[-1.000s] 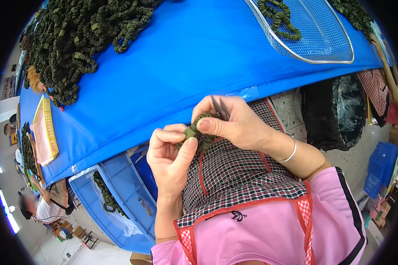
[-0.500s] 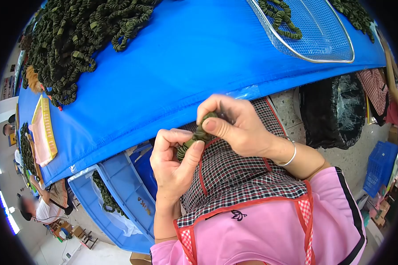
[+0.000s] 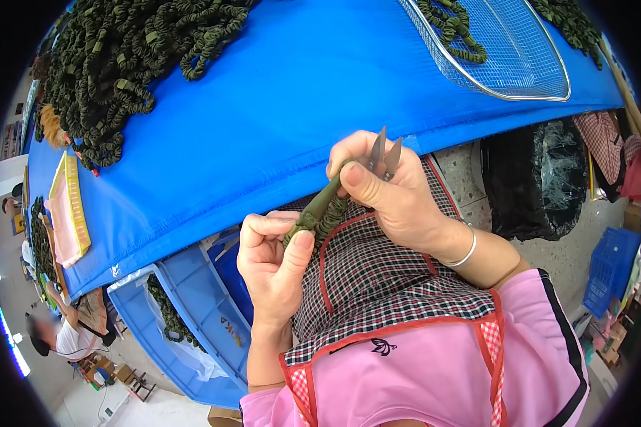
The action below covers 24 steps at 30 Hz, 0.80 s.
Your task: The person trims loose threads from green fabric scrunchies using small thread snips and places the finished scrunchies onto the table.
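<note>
A dark green scrunchie point(image 3: 322, 205) is stretched between my hands above my lap. My left hand point(image 3: 272, 267) pinches its lower end between thumb and fingers. The upper end is gripped by my right hand point(image 3: 388, 192), and the fabric between them is pulled smooth on one side, gathered on the other. Thread snips point(image 3: 379, 153) are tucked in my right hand too, their two pointed blades sticking up past the fingers and apart from the scrunchie. The handle of the snips is hidden in the palm.
A large heap of green scrunchies point(image 3: 114, 64) lies on the blue-covered table point(image 3: 278, 92). A wire mesh basket point(image 3: 520, 50) holds a few more. A yellow-edged tray point(image 3: 71, 213) is at left, a blue crate point(image 3: 199, 320) below. Another person point(image 3: 71, 334) sits at far left.
My right hand has moved up and slightly right, stretching the scrunchie out smooth. The snips' blades, blurred before, now show clearly. My left hand has shifted slightly left and keeps its pinch.
</note>
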Tool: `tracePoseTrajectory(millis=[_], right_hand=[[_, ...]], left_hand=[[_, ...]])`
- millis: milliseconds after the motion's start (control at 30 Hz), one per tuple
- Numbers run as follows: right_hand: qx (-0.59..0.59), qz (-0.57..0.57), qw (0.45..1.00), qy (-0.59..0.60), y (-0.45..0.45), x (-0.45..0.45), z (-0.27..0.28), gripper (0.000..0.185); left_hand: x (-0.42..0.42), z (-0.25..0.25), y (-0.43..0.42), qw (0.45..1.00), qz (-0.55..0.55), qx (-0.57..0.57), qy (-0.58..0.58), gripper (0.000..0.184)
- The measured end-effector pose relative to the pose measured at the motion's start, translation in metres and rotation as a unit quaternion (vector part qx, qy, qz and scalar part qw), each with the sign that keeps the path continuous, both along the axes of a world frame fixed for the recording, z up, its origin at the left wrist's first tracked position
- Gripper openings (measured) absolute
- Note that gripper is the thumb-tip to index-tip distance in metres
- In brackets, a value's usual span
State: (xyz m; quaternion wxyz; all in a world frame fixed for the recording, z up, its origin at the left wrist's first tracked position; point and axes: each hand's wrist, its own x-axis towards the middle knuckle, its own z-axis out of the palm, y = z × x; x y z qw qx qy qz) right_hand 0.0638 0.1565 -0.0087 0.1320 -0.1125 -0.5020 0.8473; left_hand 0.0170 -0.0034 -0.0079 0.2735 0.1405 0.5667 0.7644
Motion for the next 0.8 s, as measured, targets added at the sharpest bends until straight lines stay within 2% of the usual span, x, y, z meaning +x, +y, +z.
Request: tracePoseTrajectory(millis=[367,467,500,533,567,600,667,700,800], right_hand=[[0.036,0.09,0.995,-0.028,-0.003,0.003,-0.008,0.018],[0.105,0.027,0.993,-0.047,-0.007,0.005,-0.01,0.018],[0.239,-0.022,0.971,0.008,-0.006,0.004,-0.011,0.018],[0.368,-0.072,0.925,0.063,-0.003,0.002,-0.011,0.017],[0.487,-0.121,0.857,0.116,-0.001,0.001,-0.012,0.018],[0.519,-0.15,0.822,0.182,-0.003,0.0,-0.015,0.022],[0.57,-0.147,0.781,0.209,-0.014,0.003,-0.015,0.022],[0.577,-0.15,0.773,0.217,-0.02,0.003,-0.018,0.022],[0.548,-0.124,0.796,0.225,-0.023,0.008,-0.018,0.023]], left_hand=[[-0.003,0.001,0.001,0.997,0.026,-0.069,0.027,0.016],[-0.003,0.001,0.011,0.977,0.138,-0.135,0.091,0.014],[-0.004,-0.002,0.007,0.971,0.154,-0.154,0.102,0.013],[-0.005,0.0,0.003,0.971,0.135,-0.181,0.08,0.013],[-0.005,0.006,0.001,0.981,0.082,-0.173,0.029,0.014],[-0.005,0.01,0.0,0.986,0.03,-0.165,-0.023,0.016],[-0.003,0.01,0.004,0.989,0.033,-0.06,-0.132,0.018],[-0.005,0.011,0.006,0.989,0.031,-0.047,-0.138,0.018],[-0.012,0.006,0.002,0.991,0.033,-0.017,-0.126,0.017]])
